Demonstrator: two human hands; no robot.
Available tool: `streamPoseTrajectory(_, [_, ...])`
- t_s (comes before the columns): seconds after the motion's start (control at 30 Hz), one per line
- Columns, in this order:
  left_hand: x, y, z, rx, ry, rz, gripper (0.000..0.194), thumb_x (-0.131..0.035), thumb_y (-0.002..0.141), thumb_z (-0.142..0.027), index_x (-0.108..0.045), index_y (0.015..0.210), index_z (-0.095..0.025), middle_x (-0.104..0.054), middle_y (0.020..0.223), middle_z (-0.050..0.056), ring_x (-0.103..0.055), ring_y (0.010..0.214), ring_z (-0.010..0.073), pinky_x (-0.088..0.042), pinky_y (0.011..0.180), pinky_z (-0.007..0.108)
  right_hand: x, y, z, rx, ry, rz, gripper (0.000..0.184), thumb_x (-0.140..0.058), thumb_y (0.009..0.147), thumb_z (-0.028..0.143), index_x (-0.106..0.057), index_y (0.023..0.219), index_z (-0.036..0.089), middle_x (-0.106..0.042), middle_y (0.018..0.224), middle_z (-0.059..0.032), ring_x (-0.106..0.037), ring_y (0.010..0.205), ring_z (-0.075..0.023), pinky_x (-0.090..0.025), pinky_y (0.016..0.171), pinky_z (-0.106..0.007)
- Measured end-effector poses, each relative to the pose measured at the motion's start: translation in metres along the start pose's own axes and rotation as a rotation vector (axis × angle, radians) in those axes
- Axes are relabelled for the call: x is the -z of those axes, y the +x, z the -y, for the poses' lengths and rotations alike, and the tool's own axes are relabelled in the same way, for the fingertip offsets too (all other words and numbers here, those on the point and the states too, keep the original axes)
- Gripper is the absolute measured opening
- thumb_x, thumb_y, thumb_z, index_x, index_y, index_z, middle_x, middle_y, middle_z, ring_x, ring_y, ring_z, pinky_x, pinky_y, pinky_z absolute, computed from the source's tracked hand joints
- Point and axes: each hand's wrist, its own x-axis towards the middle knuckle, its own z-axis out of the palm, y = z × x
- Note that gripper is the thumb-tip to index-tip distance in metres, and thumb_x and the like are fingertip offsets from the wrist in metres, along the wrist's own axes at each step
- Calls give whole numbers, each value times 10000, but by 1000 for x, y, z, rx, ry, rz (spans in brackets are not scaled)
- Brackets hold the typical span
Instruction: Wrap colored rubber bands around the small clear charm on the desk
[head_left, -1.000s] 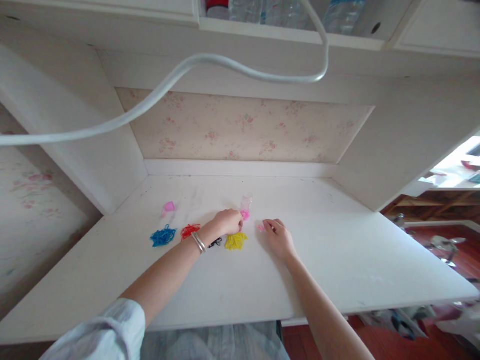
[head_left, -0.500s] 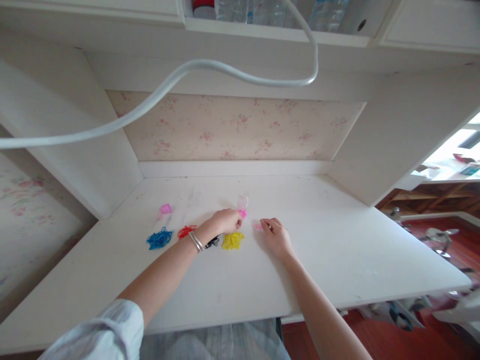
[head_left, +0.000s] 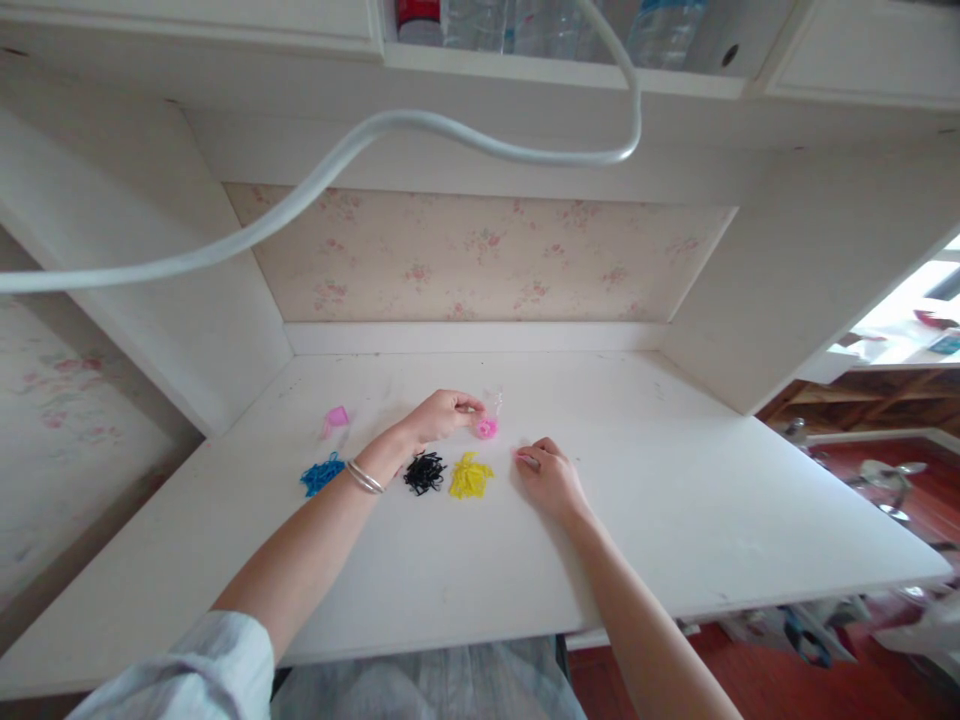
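A small clear plastic container lies on the white tabletop with its mouth towards me, and pink loops like small rubber bands show at the mouth. My left hand is closed at the container's left side, fingertips on it. To the right, my right hand rests on the table in a pinch; a bit of pink shows at its fingertips. Nearer me are heaps of yellow bands, black bands and blue bands. My left forearm covers the red heap almost wholly.
A pink cup-like piece stands at the left of the white table. A thick white cable crosses high in front of me. Above is a shelf with plastic bottles; cabinet side walls close in the table left and right.
My left hand has moved from the pink bands at the mouth back to the container's side, uncovering the black heap and hiding the red one. My right hand has drawn over its pink bands.
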Motion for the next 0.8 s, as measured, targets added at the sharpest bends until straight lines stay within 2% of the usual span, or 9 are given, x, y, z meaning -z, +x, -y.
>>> streamPoseTrajectory(0.07, [1,-1,-9,12,-73,-29,419,-714,659,-447,-689,959,-155,-652,802,8,-469,588,62,-299,485,176,-1,0,-1,8,-13,-3,283,-453,868,345,-715,943,268,-599,915,-19,-570,710,-109,-404,681,-219])
streamPoseTrajectory(0.17, [2,4,-23,-16,-157,-103,444,-716,654,-463,-679,969,-153,-605,733,-14,-355,496,35,-214,433,184,-2,1,-2,21,-28,-4,298,-436,888,363,-716,924,268,-605,903,-18,-570,706,-109,-399,665,-216])
streamPoseTrajectory(0.23, [0,10,-31,-68,-167,-168,426,-716,656,-449,-685,952,-145,-592,708,-18,-359,502,38,-236,446,183,-2,1,-3,26,-35,-4,299,-431,895,364,-713,923,266,-606,910,-18,-574,718,-110,-397,669,-215])
streamPoseTrajectory(0.33, [-4,22,-35,-129,-106,-239,355,-711,664,-406,-701,906,-147,-617,718,-10,-458,591,67,-328,528,183,-1,1,-1,40,-44,-4,306,-416,909,372,-700,928,261,-601,926,-21,-578,740,-115,-399,689,-217])
streamPoseTrajectory(0.53, [-13,39,-27,-121,-51,-294,250,-700,671,-292,-709,872,-144,-687,830,31,-585,769,126,-425,720,230,0,1,-3,41,4,-12,286,-407,910,359,-671,933,251,-591,948,-22,-567,715,-107,-402,665,-214])
streamPoseTrajectory(0.8, [-17,40,-31,-121,68,-320,188,-672,698,-248,-722,847,-144,-702,801,37,-614,772,148,-457,733,244,-3,2,-9,20,67,-44,269,-436,886,383,-671,917,256,-586,932,-20,-552,699,-112,-410,655,-223])
